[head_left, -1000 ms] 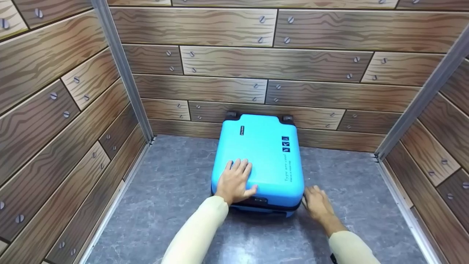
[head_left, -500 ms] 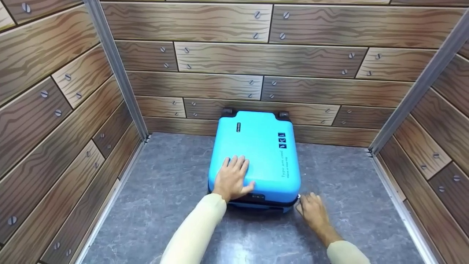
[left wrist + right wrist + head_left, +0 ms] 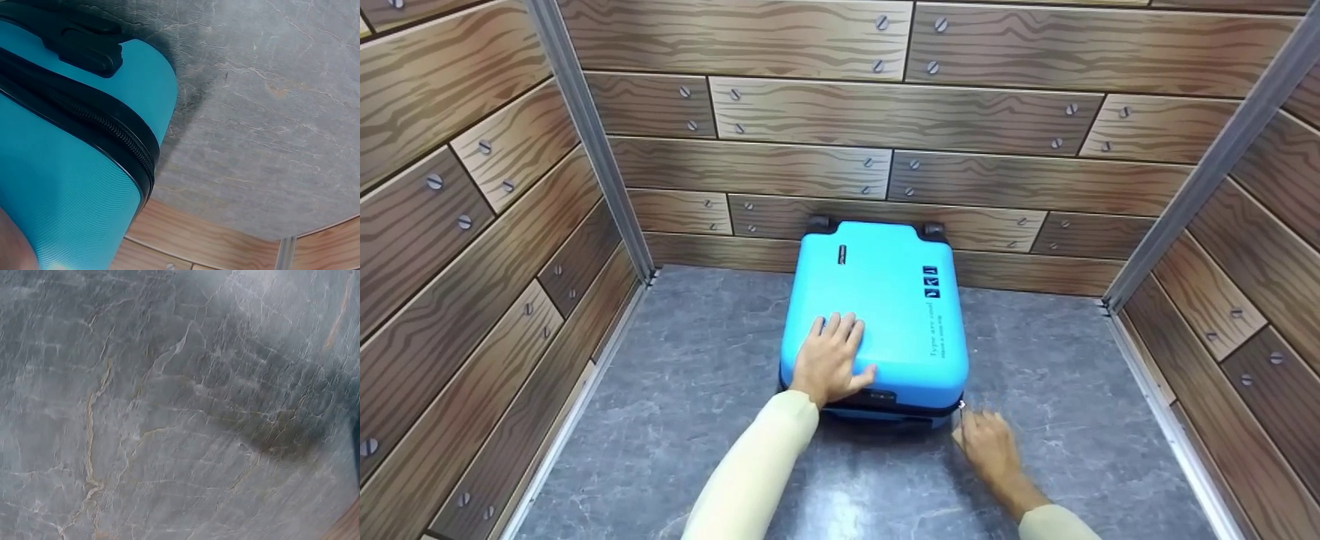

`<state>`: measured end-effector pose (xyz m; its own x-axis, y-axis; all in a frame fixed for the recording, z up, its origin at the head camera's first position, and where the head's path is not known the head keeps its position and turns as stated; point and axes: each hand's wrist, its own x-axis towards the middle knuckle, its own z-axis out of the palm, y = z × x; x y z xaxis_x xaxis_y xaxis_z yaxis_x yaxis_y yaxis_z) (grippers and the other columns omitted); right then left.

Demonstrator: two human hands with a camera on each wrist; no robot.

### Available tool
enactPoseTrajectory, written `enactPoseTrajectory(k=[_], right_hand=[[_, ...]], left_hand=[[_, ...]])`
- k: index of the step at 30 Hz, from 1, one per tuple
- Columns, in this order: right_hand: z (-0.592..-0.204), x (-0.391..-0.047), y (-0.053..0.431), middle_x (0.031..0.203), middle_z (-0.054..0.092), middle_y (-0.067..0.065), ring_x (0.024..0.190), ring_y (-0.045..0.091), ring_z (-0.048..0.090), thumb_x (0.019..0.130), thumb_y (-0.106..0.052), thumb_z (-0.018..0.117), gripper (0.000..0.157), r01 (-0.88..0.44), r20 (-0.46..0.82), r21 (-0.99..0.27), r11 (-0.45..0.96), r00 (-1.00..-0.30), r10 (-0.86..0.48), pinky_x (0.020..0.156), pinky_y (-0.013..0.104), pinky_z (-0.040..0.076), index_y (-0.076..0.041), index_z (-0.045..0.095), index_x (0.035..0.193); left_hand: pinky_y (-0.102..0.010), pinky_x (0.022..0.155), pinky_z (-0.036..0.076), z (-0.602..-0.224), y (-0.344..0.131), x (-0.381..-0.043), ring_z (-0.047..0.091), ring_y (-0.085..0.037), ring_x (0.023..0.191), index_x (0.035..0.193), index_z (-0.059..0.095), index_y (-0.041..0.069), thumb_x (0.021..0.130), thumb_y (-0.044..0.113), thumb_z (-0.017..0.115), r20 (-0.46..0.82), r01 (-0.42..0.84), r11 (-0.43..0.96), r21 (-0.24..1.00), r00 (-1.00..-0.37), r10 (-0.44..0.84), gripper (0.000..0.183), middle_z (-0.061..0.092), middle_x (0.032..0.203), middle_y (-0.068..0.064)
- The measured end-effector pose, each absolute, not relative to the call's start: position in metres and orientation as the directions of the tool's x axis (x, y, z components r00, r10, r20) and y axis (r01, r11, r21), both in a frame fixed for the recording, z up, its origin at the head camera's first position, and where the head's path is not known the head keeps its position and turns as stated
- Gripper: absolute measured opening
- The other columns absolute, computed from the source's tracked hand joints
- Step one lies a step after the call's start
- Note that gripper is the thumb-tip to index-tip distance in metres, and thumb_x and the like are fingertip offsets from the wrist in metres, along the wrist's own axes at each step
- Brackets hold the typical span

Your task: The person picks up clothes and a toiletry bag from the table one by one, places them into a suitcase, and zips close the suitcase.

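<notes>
A bright blue hard-shell suitcase lies flat on the grey floor, its wheels toward the back wall. My left hand rests spread on the lid near the front left edge. At the front right corner, a small shiny zipper pull shows, and the curled fingers of my right hand pinch its end. In the left wrist view, a dark zipper runs round the suitcase corner below a black handle. The right wrist view shows neither the right hand nor the pull.
Wood-plank-patterned walls stand behind and on both sides, with grey metal strips at the corners. Marbled grey floor spreads around the suitcase. A black lock panel sits on the suitcase's front edge.
My right hand has moved from the suitcase's right side toward me, around the front right corner, with the zipper pull now showing. My left hand keeps its place on the lid.
</notes>
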<state>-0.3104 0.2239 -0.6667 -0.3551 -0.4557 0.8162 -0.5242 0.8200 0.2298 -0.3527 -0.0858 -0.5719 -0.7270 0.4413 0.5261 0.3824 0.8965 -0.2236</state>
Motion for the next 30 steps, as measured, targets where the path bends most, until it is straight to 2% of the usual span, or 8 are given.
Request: enactPoseTrajectory(k=[4, 10, 15, 19, 24, 27, 30], right_hand=[[-0.668, -0.304, 0.215, 0.05, 0.033, -0.001, 0.046, 0.02, 0.027, 0.072, -0.01, 0.052, 0.013, -0.567, 0.828, 0.192, 0.801, -0.345, -0.442, 0.047, 0.032, 0.025, -0.009, 0.043, 0.062], [-0.673, -0.29, 0.175, 0.052, 0.034, -0.004, 0.046, 0.017, 0.029, 0.068, -0.011, 0.056, 0.013, -0.601, 0.827, 0.228, 0.766, -0.295, -0.478, 0.046, 0.028, 0.025, -0.012, 0.044, 0.062], [-0.677, -0.283, 0.134, 0.055, 0.04, -0.002, 0.049, 0.018, 0.039, 0.065, -0.013, 0.061, 0.012, -0.544, 0.793, 0.244, 0.803, -0.364, -0.488, 0.049, 0.029, 0.034, -0.012, 0.049, 0.062], [-0.682, -0.281, 0.105, 0.055, 0.048, -0.002, 0.049, 0.018, 0.045, 0.064, -0.016, 0.066, 0.012, -0.49, 0.763, 0.269, 0.829, -0.417, -0.494, 0.05, 0.029, 0.036, -0.012, 0.055, 0.063], [-0.684, -0.276, 0.077, 0.054, 0.054, 0.001, 0.05, 0.02, 0.05, 0.063, -0.022, 0.077, 0.022, -0.429, 0.762, 0.211, 0.878, -0.49, -0.423, 0.05, 0.031, 0.04, -0.008, 0.061, 0.07], [-0.68, -0.275, 0.062, 0.054, 0.055, 0.001, 0.051, 0.02, 0.05, 0.063, -0.025, 0.078, 0.025, -0.436, 0.761, 0.199, 0.878, -0.496, -0.419, 0.05, 0.032, 0.041, -0.008, 0.062, 0.071], [-0.677, -0.277, 0.051, 0.051, 0.051, -0.001, 0.047, 0.02, 0.047, 0.061, -0.022, 0.076, 0.022, -0.44, 0.791, 0.187, 0.878, -0.463, -0.4, 0.046, 0.032, 0.037, -0.01, 0.059, 0.066]], left_hand=[[-0.049, 0.107, 0.041, -0.572, -0.086, -0.354, 0.053, -0.029, 0.127, 0.138, 0.051, 0.011, 0.089, 0.067, 0.036, 0.542, 0.373, 0.898, -0.235, -0.716, 0.439, 0.076, 0.058, 0.136, -0.009], [-0.05, 0.105, 0.043, -0.576, -0.085, -0.352, 0.054, -0.03, 0.124, 0.135, 0.052, 0.011, 0.089, 0.069, 0.035, 0.556, 0.353, 0.905, -0.236, -0.715, 0.424, 0.077, 0.058, 0.134, -0.009], [-0.051, 0.106, 0.042, -0.578, -0.085, -0.352, 0.054, -0.03, 0.124, 0.134, 0.052, 0.011, 0.089, 0.069, 0.035, 0.561, 0.346, 0.911, -0.226, -0.718, 0.412, 0.076, 0.057, 0.133, -0.008], [-0.051, 0.106, 0.042, -0.579, -0.084, -0.35, 0.054, -0.03, 0.125, 0.136, 0.052, 0.011, 0.089, 0.069, 0.034, 0.548, 0.351, 0.91, -0.22, -0.728, 0.413, 0.076, 0.056, 0.135, -0.009], [-0.052, 0.106, 0.042, -0.578, -0.081, -0.35, 0.054, -0.031, 0.125, 0.136, 0.052, 0.011, 0.09, 0.069, 0.034, 0.555, 0.37, 0.904, -0.215, -0.715, 0.425, 0.076, 0.056, 0.135, -0.01], [-0.052, 0.106, 0.042, -0.576, -0.079, -0.351, 0.054, -0.031, 0.124, 0.134, 0.052, 0.011, 0.089, 0.068, 0.035, 0.568, 0.366, 0.906, -0.215, -0.707, 0.42, 0.075, 0.056, 0.134, -0.009], [-0.052, 0.106, 0.041, -0.574, -0.076, -0.352, 0.053, -0.031, 0.125, 0.135, 0.052, 0.011, 0.089, 0.068, 0.035, 0.553, 0.368, 0.907, -0.206, -0.721, 0.418, 0.076, 0.056, 0.134, -0.009]])
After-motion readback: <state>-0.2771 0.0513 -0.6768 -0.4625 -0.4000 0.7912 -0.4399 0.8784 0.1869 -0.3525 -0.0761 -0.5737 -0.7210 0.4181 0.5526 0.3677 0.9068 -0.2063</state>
